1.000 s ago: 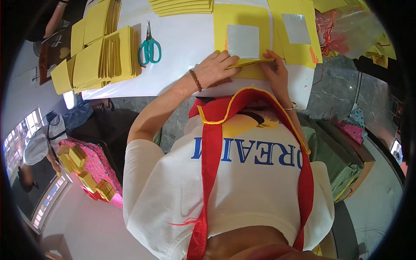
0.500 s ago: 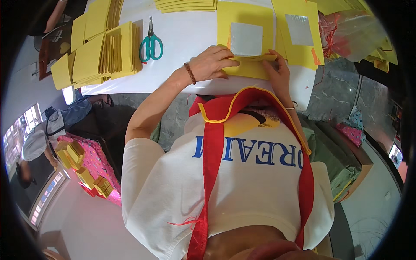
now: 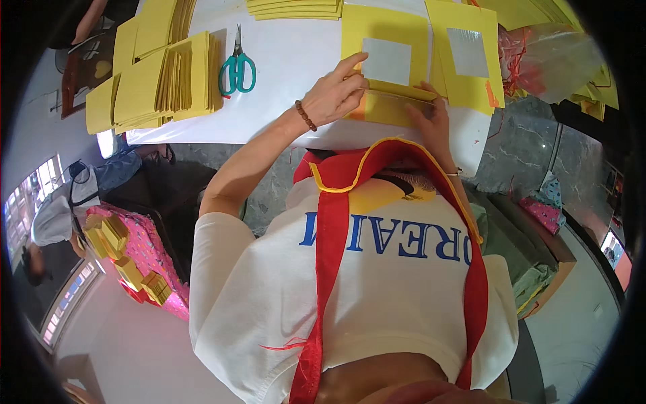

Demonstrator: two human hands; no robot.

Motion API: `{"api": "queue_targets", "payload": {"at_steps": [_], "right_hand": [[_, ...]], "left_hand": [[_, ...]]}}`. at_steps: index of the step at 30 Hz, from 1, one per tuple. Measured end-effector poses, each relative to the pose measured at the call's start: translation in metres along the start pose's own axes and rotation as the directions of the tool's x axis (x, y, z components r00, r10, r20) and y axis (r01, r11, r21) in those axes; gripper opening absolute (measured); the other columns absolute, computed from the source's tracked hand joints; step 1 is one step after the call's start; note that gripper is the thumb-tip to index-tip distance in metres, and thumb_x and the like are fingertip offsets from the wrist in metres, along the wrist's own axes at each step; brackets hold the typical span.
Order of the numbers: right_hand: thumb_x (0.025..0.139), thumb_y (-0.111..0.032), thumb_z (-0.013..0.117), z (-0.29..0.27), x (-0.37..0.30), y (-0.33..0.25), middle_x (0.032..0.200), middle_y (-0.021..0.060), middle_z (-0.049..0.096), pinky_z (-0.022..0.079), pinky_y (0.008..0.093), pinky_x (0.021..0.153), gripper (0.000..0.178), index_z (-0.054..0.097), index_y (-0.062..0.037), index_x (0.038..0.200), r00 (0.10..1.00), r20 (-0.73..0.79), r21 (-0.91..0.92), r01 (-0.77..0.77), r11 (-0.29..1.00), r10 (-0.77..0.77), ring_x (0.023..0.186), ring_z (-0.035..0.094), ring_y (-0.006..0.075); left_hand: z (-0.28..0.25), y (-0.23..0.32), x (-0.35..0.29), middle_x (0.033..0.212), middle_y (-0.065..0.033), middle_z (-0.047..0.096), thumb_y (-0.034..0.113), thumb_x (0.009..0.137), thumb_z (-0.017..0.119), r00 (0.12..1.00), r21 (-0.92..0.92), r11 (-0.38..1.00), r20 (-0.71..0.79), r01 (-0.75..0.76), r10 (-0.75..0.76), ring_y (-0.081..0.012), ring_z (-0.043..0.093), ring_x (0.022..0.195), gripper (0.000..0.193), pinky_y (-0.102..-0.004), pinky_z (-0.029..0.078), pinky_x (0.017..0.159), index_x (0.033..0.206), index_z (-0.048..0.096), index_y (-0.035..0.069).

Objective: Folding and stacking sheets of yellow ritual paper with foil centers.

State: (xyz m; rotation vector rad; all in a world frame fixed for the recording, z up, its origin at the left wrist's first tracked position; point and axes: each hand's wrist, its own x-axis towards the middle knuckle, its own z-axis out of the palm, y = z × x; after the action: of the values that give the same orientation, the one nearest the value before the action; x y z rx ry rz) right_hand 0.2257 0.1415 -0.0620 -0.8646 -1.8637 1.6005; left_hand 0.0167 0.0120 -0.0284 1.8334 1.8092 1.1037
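On the table's near edge lies a yellow paper sheet (image 3: pixel 420 34) with a silver-white square (image 3: pixel 387 60) on it. Its near part is folded up into a raised flap (image 3: pixel 387 108), with orange at the left end. My left hand (image 3: pixel 336 93) rests at the sheet's left side, index finger stretched toward the silver square, the other fingers bent near the fold. My right hand (image 3: pixel 432 114) grips the flap's right end between thumb and fingers. To the right lies a second yellow sheet (image 3: pixel 464 91) with a silver square.
Teal-handled scissors (image 3: pixel 237 71) lie left of my left hand. Stacks of folded yellow paper (image 3: pixel 145 84) stand farther left, and another yellow stack (image 3: pixel 296 8) lies at the far edge. A clear plastic bag (image 3: pixel 552 57) with red ties sits at the right.
My left hand has raised and straightened its index finger toward the silver square, its other fingers drawing in. The flap now tilts more upright, its surface catching light. My right hand stays at its right end.
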Motion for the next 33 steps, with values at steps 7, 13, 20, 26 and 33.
{"api": "queue_targets", "payload": {"at_steps": [7, 13, 20, 26, 33], "right_hand": [[0.083, -0.012, 0.063, 0.003, 0.001, 0.009, 0.098, 0.0090, 0.062, 0.044, 0.0273, 0.080, 0.031, 0.057, 0.0000, 0.111, 0.992, -0.090, 0.042, -0.084, 0.996, 0.087, 0.092, 0.057, 0.0159], [0.080, -0.011, 0.064, 0.001, 0.000, 0.001, 0.103, 0.0102, 0.059, 0.044, 0.0281, 0.083, 0.036, 0.055, -0.0024, 0.114, 0.995, -0.071, 0.045, -0.072, 0.996, 0.075, 0.095, 0.056, 0.0173], [0.073, -0.010, 0.067, -0.007, -0.009, -0.007, 0.127, 0.0140, 0.044, 0.038, 0.0370, 0.094, 0.051, 0.051, -0.0046, 0.120, 0.985, -0.121, -0.269, 0.087, 0.959, -0.124, 0.116, 0.042, 0.0285], [0.069, -0.019, 0.069, -0.024, -0.016, -0.014, 0.117, 0.0116, 0.054, 0.035, 0.0391, 0.095, 0.043, 0.057, -0.0065, 0.108, 0.923, 0.224, -0.446, 0.381, 0.810, -0.311, 0.114, 0.046, 0.0309], [0.068, -0.013, 0.070, -0.024, -0.009, -0.002, 0.098, 0.0063, 0.064, 0.038, 0.0364, 0.090, 0.023, 0.061, -0.0078, 0.089, 0.889, 0.338, -0.300, 0.412, 0.860, -0.308, 0.102, 0.056, 0.0276]], "left_hand": [[0.000, -0.003, -0.003, 0.132, -0.0174, 0.037, 0.011, 0.078, 0.066, 0.971, -0.206, 0.968, -0.163, 0.142, -0.178, -0.0299, 0.050, 0.109, 0.061, -0.0383, 0.043, 0.092, 0.129, 0.034, 0.010], [0.007, -0.035, -0.007, 0.119, -0.0091, 0.049, 0.003, 0.068, 0.062, 1.000, 0.269, 0.963, -0.006, -0.011, 0.013, -0.0297, 0.047, 0.105, 0.050, -0.0397, 0.037, 0.087, 0.115, 0.055, 0.016], [-0.009, -0.012, -0.005, 0.117, -0.0092, 0.054, 0.005, 0.073, 0.051, 0.989, 0.372, 0.919, -0.023, -0.127, 0.146, -0.0308, 0.048, 0.103, 0.040, -0.0383, 0.036, 0.089, 0.110, 0.062, 0.016], [-0.009, 0.008, -0.035, 0.112, -0.0093, 0.056, 0.008, 0.074, 0.054, 0.987, 0.180, 0.975, 0.119, -0.129, 0.109, -0.0292, 0.051, 0.099, 0.035, -0.0373, 0.040, 0.086, 0.108, 0.061, 0.012], [0.006, 0.008, -0.039, 0.102, -0.0073, 0.058, 0.011, 0.074, 0.060, 0.999, 0.038, 0.999, 0.053, -0.010, 0.008, -0.0282, 0.052, 0.094, 0.028, -0.0353, 0.043, 0.082, 0.102, 0.060, 0.009]]}}
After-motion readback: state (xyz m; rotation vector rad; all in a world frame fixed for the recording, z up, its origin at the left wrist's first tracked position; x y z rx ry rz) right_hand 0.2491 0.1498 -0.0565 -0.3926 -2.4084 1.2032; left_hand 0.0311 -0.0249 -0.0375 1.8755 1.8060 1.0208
